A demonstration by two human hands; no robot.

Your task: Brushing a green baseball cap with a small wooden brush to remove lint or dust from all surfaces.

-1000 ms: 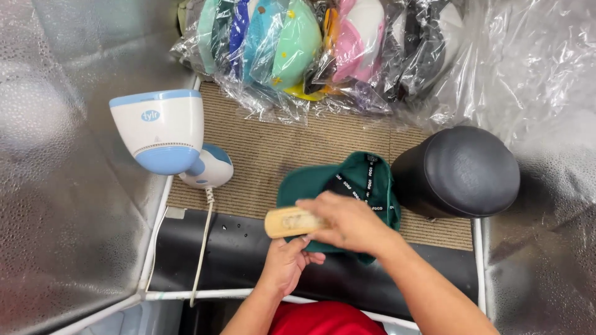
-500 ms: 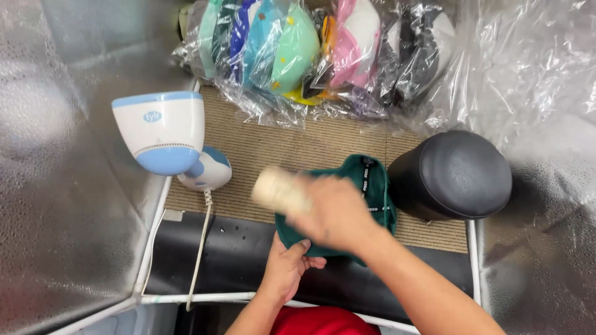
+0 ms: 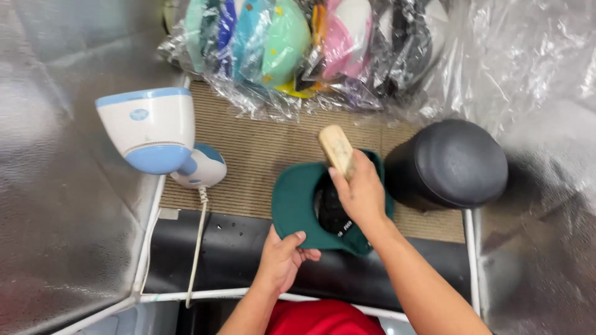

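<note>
The right hand covers the brush's lower end and part of the cap's inside; the bagged caps are cut off by the top edge; both forearms leave the bottom edge.

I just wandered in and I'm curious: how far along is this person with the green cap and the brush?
Midway, it seems. The left hand grips the brim of the green cap, and the right hand holds a wooden brush over its crown, so brushing is in hand. Nothing shows a finished cap. Behind, the bagged caps sit wrapped in plastic; whether those are done or waiting, I cannot tell. The dark dome form stands bare.
</note>
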